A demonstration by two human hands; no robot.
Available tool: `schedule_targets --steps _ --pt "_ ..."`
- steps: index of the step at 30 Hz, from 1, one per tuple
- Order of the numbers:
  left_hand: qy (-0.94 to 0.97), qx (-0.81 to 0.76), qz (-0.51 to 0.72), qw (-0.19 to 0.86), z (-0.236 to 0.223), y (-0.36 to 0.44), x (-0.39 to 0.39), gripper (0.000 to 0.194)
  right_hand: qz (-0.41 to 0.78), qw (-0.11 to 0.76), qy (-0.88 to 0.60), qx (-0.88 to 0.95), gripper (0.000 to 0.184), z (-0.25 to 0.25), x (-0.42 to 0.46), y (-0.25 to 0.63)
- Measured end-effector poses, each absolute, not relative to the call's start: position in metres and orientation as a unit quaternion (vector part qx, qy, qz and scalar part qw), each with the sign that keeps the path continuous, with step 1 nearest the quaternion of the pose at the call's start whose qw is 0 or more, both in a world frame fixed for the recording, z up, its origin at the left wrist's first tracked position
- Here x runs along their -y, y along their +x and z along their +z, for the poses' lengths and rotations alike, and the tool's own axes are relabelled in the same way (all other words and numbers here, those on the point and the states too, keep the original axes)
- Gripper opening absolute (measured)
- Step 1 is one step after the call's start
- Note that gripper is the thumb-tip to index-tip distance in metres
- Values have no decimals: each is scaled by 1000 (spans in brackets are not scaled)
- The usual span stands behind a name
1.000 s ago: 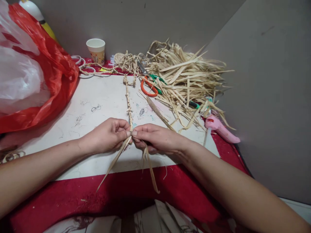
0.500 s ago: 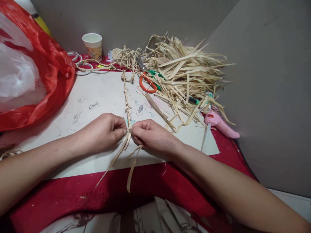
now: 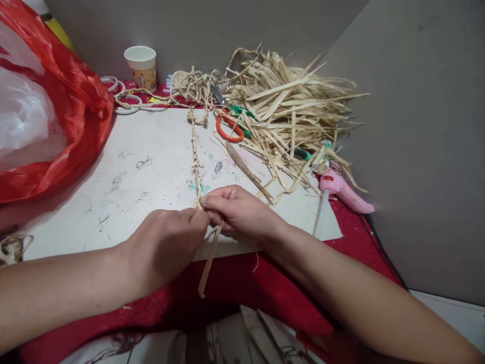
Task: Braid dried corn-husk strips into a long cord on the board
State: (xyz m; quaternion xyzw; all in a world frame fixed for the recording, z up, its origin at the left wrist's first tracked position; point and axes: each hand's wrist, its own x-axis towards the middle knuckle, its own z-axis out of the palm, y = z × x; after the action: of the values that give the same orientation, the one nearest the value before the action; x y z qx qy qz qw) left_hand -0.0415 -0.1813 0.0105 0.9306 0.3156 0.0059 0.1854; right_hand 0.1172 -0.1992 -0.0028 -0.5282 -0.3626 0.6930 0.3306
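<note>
A thin braid of dried straw (image 3: 196, 154) runs down the white board (image 3: 125, 192) from a coil of braid at the back to my hands. My right hand (image 3: 237, 212) pinches the braid's near end, fingers closed. My left hand (image 3: 166, 247) is closed just beside it, knuckles up, gripping loose strands at the same spot; its fingertips are hidden. One loose straw strip (image 3: 209, 265) hangs from between the hands over the red cloth (image 3: 235, 288).
A heap of loose straw strips (image 3: 291, 111) lies at the back right, with orange and green scissors (image 3: 229, 126) in it. A pink glue gun (image 3: 343, 192) lies right. A red plastic bag (image 3: 49, 111), paper cup (image 3: 141, 65) and white rings (image 3: 121, 98) are left.
My left hand has dropped toward me and turned over, now covering the strand that angled out to the left. The right hand stays pinched on the braid's end.
</note>
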Motion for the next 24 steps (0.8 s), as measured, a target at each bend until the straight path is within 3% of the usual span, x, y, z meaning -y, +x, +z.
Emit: schedule_targets --steps 8,14,20,24 --pt "984 -180 7 1 -4 -43 193 34 681 364 -513 375 41 -7 204 114" --pt "981 -171 23 -93 0 -44 204 40 669 367 -542 352 32 -13 205 112" --pt "966 -224 90 89 36 -50 177 31 688 361 -535 331 20 -13 205 113" --pt "839 -406 193 306 44 -48 141 20 700 365 -513 337 20 -14 205 114"
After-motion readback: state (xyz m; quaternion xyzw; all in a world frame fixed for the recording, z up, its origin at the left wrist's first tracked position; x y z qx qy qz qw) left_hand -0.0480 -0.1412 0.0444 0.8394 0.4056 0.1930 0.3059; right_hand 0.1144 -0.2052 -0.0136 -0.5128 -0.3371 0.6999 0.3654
